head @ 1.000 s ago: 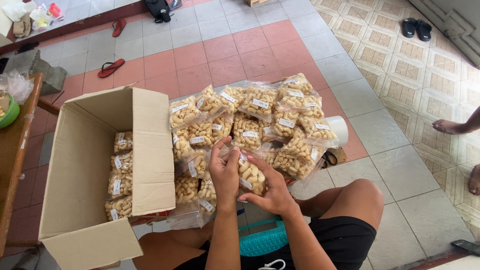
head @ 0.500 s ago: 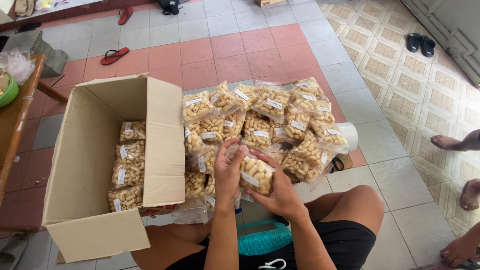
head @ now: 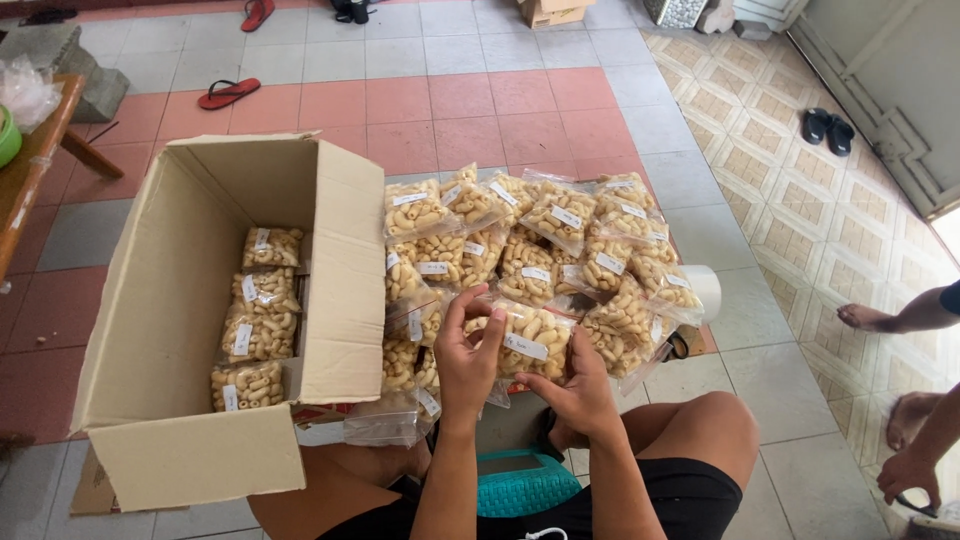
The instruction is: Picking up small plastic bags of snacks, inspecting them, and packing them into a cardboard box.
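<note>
In front of your knees, above the tiled floor (head: 500, 100), both your hands hold one clear bag of pale snack curls (head: 530, 343). Your left hand (head: 468, 360) grips its left end, fingers (head: 455, 310) curled over the top edge and clamped on the plastic. Your right hand (head: 578, 390) cups its right side from below, fingers closed on the bag too. The bag sits at the near edge of a heap of similar bags (head: 540, 240) piled on the floor, touching them. Just left of the heap stands an open cardboard box (head: 170, 300) tipped on its side, with four more bags (head: 258, 320) stacked inside against its back wall. A roll of tape (head: 702, 290) lies at the heap's right edge. Another person's bare foot (head: 865, 318) and hand (head: 908, 475) show at the far right, well apart from yours. A red sandal (head: 228, 93) lies beyond the box.
</note>
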